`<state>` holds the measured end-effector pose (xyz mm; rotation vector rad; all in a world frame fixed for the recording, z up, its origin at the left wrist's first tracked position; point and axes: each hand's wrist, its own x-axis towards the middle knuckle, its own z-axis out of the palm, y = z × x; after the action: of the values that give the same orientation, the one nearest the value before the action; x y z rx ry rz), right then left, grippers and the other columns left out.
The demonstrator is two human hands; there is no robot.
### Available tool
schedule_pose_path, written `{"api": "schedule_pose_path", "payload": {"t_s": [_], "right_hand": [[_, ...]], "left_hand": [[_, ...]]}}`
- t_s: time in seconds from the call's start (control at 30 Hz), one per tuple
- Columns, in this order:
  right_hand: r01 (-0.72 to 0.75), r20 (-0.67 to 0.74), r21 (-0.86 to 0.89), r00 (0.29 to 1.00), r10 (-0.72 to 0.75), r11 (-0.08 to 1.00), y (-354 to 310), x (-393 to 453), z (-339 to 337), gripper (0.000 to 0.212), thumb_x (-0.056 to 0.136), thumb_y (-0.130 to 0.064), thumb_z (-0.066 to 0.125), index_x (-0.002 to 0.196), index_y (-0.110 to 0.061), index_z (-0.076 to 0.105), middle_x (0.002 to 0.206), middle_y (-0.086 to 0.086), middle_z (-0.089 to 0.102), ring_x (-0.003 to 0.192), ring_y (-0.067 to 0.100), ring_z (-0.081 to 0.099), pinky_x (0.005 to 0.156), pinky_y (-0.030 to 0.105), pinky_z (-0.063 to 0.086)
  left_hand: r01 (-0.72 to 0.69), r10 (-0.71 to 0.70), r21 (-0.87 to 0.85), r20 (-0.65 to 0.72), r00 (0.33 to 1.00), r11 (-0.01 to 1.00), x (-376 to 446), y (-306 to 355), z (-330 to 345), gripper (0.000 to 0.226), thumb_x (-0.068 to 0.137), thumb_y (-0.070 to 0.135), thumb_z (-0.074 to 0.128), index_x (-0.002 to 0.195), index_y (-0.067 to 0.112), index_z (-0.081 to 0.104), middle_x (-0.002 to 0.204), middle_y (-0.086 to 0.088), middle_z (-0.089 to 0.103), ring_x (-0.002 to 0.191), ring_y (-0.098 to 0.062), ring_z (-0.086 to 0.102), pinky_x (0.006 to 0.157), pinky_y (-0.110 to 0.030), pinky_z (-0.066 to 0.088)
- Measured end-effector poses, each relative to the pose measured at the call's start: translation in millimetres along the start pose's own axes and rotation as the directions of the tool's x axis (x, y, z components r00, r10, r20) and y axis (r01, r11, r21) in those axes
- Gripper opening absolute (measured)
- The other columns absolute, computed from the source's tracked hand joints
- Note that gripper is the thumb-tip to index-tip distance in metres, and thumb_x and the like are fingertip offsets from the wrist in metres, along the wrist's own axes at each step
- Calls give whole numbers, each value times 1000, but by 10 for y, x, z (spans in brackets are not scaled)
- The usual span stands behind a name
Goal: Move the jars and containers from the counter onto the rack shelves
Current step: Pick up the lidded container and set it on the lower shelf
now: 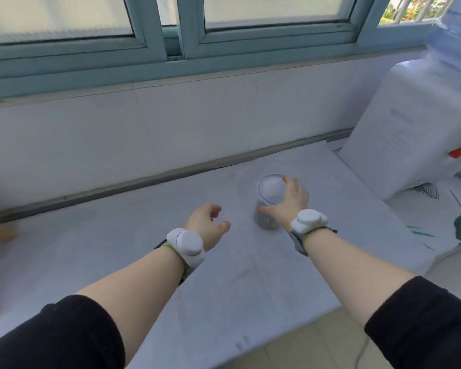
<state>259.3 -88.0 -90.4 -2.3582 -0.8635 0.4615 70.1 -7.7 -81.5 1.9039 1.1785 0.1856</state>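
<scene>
A clear jar (pixel 269 203) with a white lid and dark contents stands upright on the pale counter (pixel 117 249), right of centre. My right hand (pixel 290 202) wraps the jar's right side, thumb low on the front and fingers over the lid's rim. To the jar's left, my left hand (pixel 209 225) hovers over the counter with fingers loosely curled and nothing in it. Both wrists carry white trackers. The picture is blurred by motion. No rack is in view.
A white water dispenser (pixel 410 123) with a blue bottle on top stands at the right on a leaf-patterned cloth (pixel 437 222). Behind the counter rise a white wall and teal window frames (pixel 181 49). Something tan (pixel 0 230) pokes in at the left edge.
</scene>
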Motion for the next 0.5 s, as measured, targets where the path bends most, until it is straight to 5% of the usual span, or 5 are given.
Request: {"api": "schedule_pose_path", "payload": {"t_s": [0.2, 0.5], "right_hand": [[-40, -83, -113, 996, 30, 993, 61, 125, 96, 98, 61, -44, 80, 140, -17, 29, 144, 16, 35, 131, 38, 29, 105, 39, 27], [81, 44, 92, 995, -85, 993, -289, -116, 239, 94, 59, -41, 80, 138, -21, 31, 139, 9, 33, 130, 30, 30, 102, 33, 29]], "left_hand": [[38, -38, 1, -3, 999, 999, 93, -97, 47, 49, 85, 25, 64, 130, 13, 50, 126, -6, 58, 115, -22, 55, 93, -31, 44], [84, -87, -112, -24, 996, 990, 0, -218, -79, 76, 74, 28, 75, 139, 17, 38, 132, -4, 52, 120, -21, 50, 86, -25, 39]]}}
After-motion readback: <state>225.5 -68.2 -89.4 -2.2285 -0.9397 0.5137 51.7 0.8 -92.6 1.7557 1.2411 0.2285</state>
